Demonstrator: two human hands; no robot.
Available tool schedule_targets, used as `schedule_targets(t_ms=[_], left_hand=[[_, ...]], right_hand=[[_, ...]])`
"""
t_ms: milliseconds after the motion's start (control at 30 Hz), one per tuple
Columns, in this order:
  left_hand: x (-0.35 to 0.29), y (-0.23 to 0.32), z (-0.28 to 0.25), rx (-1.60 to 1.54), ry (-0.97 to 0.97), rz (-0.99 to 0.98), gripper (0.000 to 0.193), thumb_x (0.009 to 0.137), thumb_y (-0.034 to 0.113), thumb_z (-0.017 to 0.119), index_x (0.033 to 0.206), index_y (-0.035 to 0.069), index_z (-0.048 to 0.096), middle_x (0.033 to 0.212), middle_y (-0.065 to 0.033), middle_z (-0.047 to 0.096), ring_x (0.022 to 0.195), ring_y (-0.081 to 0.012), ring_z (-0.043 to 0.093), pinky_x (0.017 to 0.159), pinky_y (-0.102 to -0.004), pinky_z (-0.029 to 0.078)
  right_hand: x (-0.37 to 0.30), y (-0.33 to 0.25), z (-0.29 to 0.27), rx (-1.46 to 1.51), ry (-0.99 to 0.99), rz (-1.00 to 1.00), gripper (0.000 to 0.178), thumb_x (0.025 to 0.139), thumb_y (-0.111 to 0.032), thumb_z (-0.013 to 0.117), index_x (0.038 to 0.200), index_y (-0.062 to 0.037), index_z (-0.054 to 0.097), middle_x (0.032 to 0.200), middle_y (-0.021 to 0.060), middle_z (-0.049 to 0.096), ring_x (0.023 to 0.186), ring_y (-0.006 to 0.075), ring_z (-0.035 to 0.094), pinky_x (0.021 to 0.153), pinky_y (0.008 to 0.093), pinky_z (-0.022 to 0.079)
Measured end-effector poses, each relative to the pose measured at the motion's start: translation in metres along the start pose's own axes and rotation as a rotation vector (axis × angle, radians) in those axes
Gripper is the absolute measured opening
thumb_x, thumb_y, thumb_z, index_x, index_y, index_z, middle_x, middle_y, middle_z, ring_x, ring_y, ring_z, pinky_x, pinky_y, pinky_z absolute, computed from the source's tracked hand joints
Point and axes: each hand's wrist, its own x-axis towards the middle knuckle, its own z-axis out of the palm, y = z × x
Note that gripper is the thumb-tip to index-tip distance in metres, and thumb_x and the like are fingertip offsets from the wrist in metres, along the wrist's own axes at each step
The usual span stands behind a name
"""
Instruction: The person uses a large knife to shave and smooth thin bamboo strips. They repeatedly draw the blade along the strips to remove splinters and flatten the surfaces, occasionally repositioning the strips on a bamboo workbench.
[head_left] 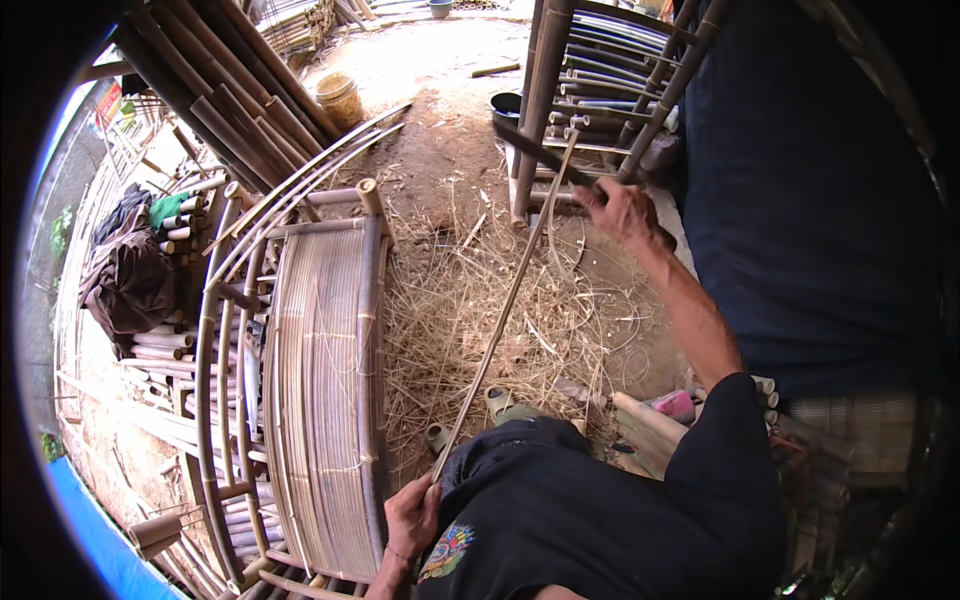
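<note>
My left hand [412,520] grips the lower end of a long, thin bamboo strip [508,305] close to my body. The strip slants up and away to the right. At its far end, my right hand [624,213] is closed around the handle of a long dark-bladed knife [537,150]. The blade points left and up and crosses the strip near its tip; whether it cuts into the strip I cannot tell. Thin shavings [470,310] lie thickly scattered on the ground beneath the strip.
A slatted bamboo bench [320,390] stands at the left, with loose strips [310,180] across its far end. Bamboo poles [220,90] lean behind it, near a yellowish bucket [340,100]. A bamboo frame [545,80] stands ahead; dark cloth [800,200] hangs at the right.
</note>
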Motion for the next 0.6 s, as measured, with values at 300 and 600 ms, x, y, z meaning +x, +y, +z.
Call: schedule_targets(t_ms=[300,600], left_hand=[[-0.021,-0.048,-0.023,-0.229,0.027,-0.224,0.029,0.097,0.010,0.052,0.123,0.000,0.061,0.065,0.0003,0.051,0.058,-0.0064,0.049,0.052,-0.0253,0.042],[0.112,0.081,0.023,-0.769,-0.137,-0.186,0.037,0.099,0.012,0.053,0.134,0.001,0.052,0.070,0.0079,0.046,0.054,-0.0013,0.037,0.047,-0.0166,0.028]], right_hand=[[0.024,0.036,-0.063,0.122,0.084,0.348,0.066,0.091,-0.066,0.045,0.088,-0.0045,0.068,0.071,0.0157,0.067,0.066,0.0299,0.067,0.058,0.0409,0.049],[-0.089,-0.127,0.026,0.293,0.191,-0.571,0.062,0.089,-0.069,0.044,0.071,-0.0102,0.054,0.053,0.0038,0.054,0.043,0.0156,0.057,0.036,0.0323,0.047]])
